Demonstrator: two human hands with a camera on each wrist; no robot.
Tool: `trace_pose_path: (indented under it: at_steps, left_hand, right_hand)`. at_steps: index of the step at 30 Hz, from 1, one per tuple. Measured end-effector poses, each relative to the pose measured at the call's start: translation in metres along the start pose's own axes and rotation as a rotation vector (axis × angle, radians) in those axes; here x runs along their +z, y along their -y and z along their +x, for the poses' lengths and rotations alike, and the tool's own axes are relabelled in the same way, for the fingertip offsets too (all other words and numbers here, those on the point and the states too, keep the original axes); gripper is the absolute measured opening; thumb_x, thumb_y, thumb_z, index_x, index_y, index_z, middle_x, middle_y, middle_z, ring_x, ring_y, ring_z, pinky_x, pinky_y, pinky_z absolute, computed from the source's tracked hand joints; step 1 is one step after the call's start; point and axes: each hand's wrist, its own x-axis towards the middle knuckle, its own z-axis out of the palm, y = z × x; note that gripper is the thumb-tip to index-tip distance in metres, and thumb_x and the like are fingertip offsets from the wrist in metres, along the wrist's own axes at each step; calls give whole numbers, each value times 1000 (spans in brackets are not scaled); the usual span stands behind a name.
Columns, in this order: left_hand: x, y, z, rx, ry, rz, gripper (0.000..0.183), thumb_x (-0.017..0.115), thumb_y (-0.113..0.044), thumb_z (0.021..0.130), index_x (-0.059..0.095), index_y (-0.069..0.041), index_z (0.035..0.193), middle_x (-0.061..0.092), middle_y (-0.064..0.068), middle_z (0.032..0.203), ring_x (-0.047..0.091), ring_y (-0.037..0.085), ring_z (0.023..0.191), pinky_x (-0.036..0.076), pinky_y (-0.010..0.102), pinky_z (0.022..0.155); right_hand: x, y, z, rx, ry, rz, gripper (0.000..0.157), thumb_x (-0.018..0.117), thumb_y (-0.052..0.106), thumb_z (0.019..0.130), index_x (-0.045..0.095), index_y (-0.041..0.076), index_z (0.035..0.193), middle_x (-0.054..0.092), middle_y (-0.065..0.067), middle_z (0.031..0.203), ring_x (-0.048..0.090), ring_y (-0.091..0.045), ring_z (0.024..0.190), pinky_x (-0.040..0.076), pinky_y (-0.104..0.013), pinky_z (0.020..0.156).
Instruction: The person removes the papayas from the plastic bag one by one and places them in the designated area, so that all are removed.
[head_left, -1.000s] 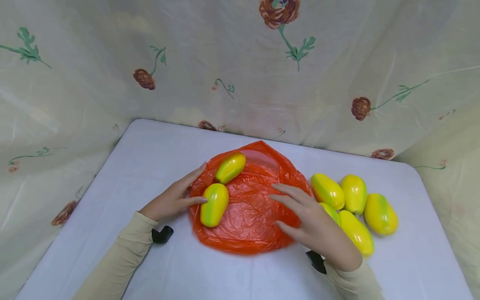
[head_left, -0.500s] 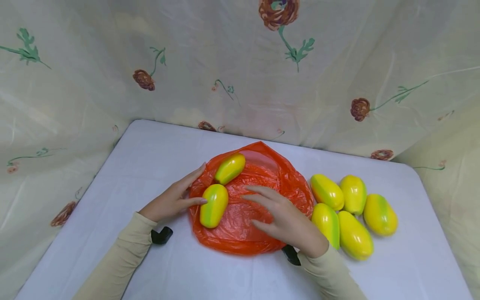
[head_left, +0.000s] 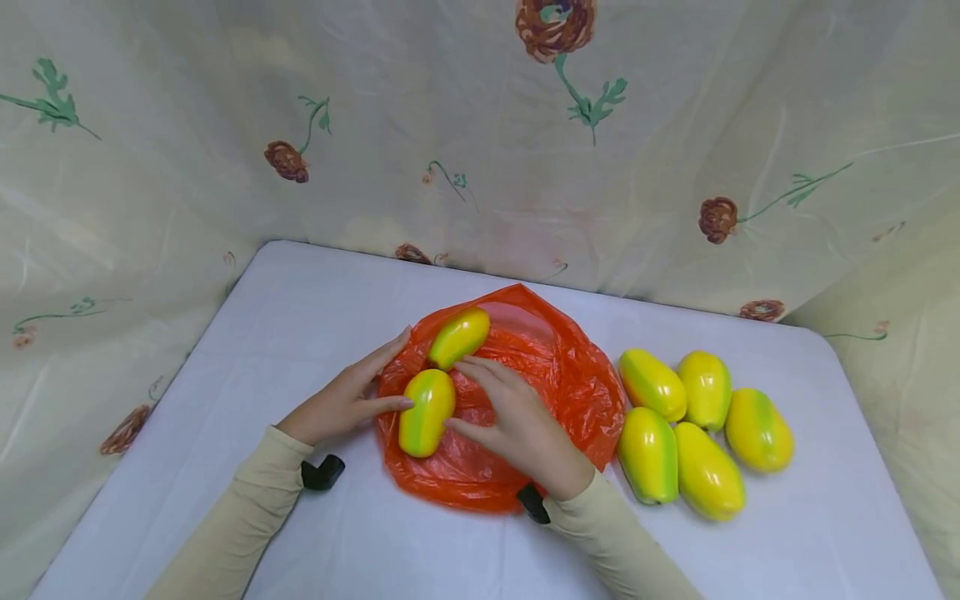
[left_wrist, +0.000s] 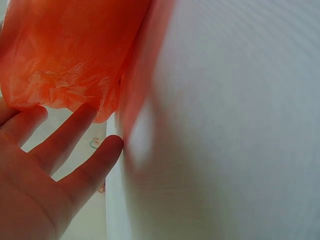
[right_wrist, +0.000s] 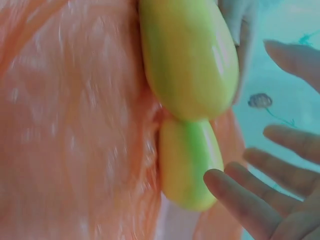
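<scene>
A red plastic bag [head_left: 480,479] lies spread on the table, with two glossy yellow-green papayas on its left part. My left hand [head_left: 348,400] lies along the bag's left edge, thumb tip over the side of the nearer papaya [head_left: 427,425]. In the left wrist view its fingers [left_wrist: 55,145] are fairly straight, tips at the bag's edge. My right hand [head_left: 517,417] reaches over the bag from the right with spread fingers. Its thumb is close beside the nearer papaya and its fingertips at the lower end of the farther papaya [head_left: 461,333]. Nothing is gripped in the right wrist view.
Several more papayas [head_left: 708,475] lie grouped on the table right of the bag. A white cloth covers the table [head_left: 360,550]. Behind it and at both sides hangs a flowered curtain [head_left: 480,125]. Each wrist wears a black camera mount [head_left: 322,472].
My right hand has moved left across the bag, from its right side to the two papayas. The papayas on the right are now uncovered. My left hand stays put.
</scene>
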Motion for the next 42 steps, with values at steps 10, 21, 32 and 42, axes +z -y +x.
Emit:
trace_pose_path:
  at_steps: [10,21,32,42]
  left_hand:
    - [-1,0,-1,-2,0,30,93,74,-43,94,14,-41,165,19,-4,174,24,28,160,37,54,122]
    - [0,-2,-2,-16,0,23,93,74,-45,94,14,-41,165,19,-4,174,25,28,160,38,53,123]
    - [0,-3,-2,-12,5,26,95,74,-47,93,13,-41,165,19,-5,174,26,27,159,38,52,123]
    - [0,-2,-2,-9,0,28,95,74,-47,93,13,-42,165,18,-5,174,24,28,160,37,55,123]
  right_hand:
    - [25,6,12,30,-66,8,73,82,47,87,55,15,147,53,-5,152,52,-25,140,52,-47,112]
    - [42,7,15,72,3,106,81,78,51,89,46,17,155,52,-2,153,55,-22,135,55,-42,108]
    - [46,5,15,49,-4,144,84,81,46,88,43,16,157,51,-2,153,55,-22,133,57,-40,106]
    - [41,3,15,74,-15,182,82,83,45,86,47,18,155,53,1,152,56,-21,131,57,-41,104]
